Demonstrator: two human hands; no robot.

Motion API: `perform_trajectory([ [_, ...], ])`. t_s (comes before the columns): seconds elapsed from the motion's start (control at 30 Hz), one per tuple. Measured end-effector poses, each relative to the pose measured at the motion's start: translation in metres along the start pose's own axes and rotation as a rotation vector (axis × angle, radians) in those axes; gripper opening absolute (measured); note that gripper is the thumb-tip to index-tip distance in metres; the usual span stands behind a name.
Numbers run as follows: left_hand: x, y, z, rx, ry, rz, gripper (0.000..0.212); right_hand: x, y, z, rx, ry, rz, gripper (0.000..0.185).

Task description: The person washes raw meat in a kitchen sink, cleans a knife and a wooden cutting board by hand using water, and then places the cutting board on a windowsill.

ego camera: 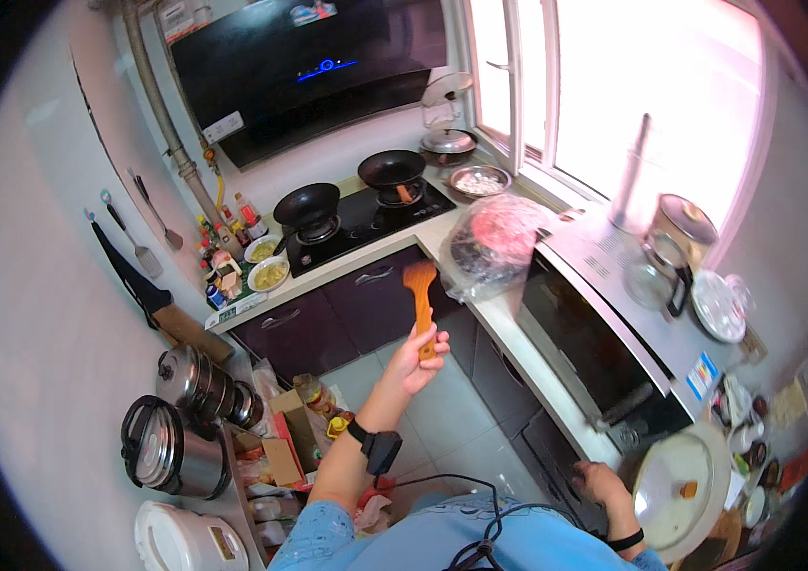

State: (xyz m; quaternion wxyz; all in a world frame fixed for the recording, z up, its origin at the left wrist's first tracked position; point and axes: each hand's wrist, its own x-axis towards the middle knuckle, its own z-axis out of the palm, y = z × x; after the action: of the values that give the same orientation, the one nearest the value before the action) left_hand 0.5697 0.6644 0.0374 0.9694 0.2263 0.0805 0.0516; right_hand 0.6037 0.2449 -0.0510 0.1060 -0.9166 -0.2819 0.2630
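Observation:
My left hand (407, 367) grips a slotted wooden spatula (420, 285) by its handle, blade upward, over the floor in front of the dark cabinets. My right hand (600, 484) hangs low by the counter's front edge, fingers loosely bent, with nothing visible in it. Close to its right is a large glass lid (682, 492) with a wooden knob. Beyond the spatula, a black wok (307, 203) and a second black pan (391, 168) with an orange-brown handle sit on the two-burner gas stove (368, 223).
Two bowls of yellowish food (268, 274) and several seasoning bottles stand left of the stove. A plastic bag (493, 243) lies on the corner counter near a metal bowl of pale pieces (480, 181). Beside an oven (589, 342) the counter continues. A pressure cooker (174, 450) stands at left.

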Motion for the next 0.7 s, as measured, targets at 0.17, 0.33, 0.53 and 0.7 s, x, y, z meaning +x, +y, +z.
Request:
perform_trajectory([
  [0.17,0.120,0.104,-0.058,0.148,0.180,0.092,0.010,0.060,-0.018,-0.016,-0.078,0.018,0.092,0.032],
  [0.33,0.259,0.235,-0.086,0.058,0.122,0.090,0.006,0.110,-0.033,0.001,0.027,0.055,0.405,0.036],
  [0.53,0.459,0.339,-0.149,-0.074,0.134,0.063,0.010,0.131,-0.078,0.014,0.245,-0.021,0.663,0.040],
  [0.7,0.568,0.388,-0.209,-0.070,0.072,0.051,0.010,0.134,-0.111,0.013,0.364,0.005,0.786,0.042],
])
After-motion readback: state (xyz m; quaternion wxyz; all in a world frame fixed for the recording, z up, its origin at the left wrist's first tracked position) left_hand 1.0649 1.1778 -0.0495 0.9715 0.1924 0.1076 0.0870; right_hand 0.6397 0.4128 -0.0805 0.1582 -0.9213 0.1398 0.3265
